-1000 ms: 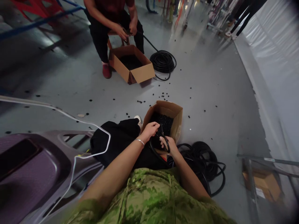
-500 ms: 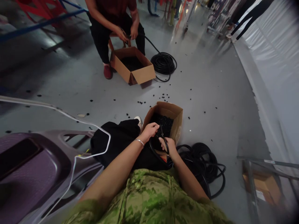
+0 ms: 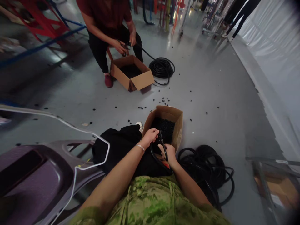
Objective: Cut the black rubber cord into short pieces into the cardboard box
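Note:
My left hand (image 3: 151,137) is closed on the end of a black rubber hose (image 3: 156,158), which loops down below it. In my right hand (image 3: 169,152) is a pair of black-handled scissors (image 3: 164,151), with the blades up by the left fingertips. Both hands are over an open cardboard box (image 3: 177,126) holding many small black cut pieces (image 3: 167,127). Whether the blades are apart or together is too small to tell. Beside my right forearm lies a loose coil of the same black hose (image 3: 208,162).
Across from me a seated person (image 3: 110,31) works over another cardboard box (image 3: 142,79), beside a coiled hose (image 3: 161,67). Black bits dot the floor. At left are a purple plastic chair (image 3: 53,175) with a dark phone (image 3: 21,170) and a white cable (image 3: 91,130). A metal frame stands right.
The view has shifted slightly, so the floor and boxes sit lower. My hands keep nearly the same hold on hose and scissors. The seated person's hands have moved a little apart.

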### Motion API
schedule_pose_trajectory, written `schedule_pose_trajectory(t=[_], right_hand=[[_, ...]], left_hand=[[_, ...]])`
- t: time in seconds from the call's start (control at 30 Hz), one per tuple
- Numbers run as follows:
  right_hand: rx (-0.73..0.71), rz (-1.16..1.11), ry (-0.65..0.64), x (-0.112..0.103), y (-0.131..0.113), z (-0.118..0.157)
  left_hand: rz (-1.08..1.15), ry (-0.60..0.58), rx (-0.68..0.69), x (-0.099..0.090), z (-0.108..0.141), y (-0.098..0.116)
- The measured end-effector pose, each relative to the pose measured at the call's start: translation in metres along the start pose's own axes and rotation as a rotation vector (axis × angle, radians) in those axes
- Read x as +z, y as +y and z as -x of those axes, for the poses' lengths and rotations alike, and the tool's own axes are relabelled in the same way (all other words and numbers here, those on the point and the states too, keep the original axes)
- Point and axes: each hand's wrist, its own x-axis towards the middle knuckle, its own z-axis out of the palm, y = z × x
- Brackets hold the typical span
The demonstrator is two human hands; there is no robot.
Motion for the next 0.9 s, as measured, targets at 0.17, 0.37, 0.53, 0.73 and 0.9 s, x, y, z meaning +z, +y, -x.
schedule_pose_trajectory(t=[0.17,0.37,0.53,0.73,0.9], right_hand=[[0.042,-0.023,0.02,0.001,0.004,-0.002],[0.035,0.045,0.015,-0.001,0.01,0.0],[-0.013,0.084,0.029,0.001,0.015,-0.001],[0.011,0.12,0.031,0.001,0.023,-0.003],[-0.004,0.123,0.018,-0.006,0.021,-0.002]], left_hand=[[-0.163,0.063,0.022,0.003,-0.006,-0.007],[-0.617,0.167,0.192,0.0,-0.004,-0.008],[-0.771,0.177,0.233,-0.001,0.001,-0.005],[-0.935,0.118,0.223,0.002,0.005,0.003],[-1.005,0.044,0.187,0.003,0.007,0.01]])
